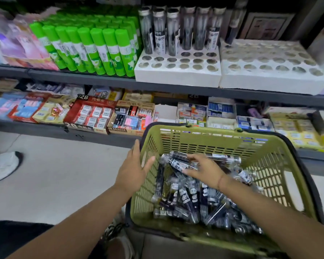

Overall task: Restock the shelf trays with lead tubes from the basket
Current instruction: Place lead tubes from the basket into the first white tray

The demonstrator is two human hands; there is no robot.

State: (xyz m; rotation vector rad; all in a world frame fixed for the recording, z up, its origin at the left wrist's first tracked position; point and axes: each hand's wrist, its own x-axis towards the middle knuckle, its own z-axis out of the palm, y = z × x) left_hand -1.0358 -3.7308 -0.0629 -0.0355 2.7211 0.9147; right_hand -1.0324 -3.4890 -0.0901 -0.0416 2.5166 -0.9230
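olive-green basket [204,141], bright green glue sticks [94,49], white trays [178,76]

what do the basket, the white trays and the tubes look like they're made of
Basket: moulded plastic, matt olive, with slotted walls.
Trays: probably foam, possibly card; matt white blocks with punched round holes and slightly rough edges.
Tubes: clear and glossy, likely plastic, though glass can't be ruled out; dark contents show through.
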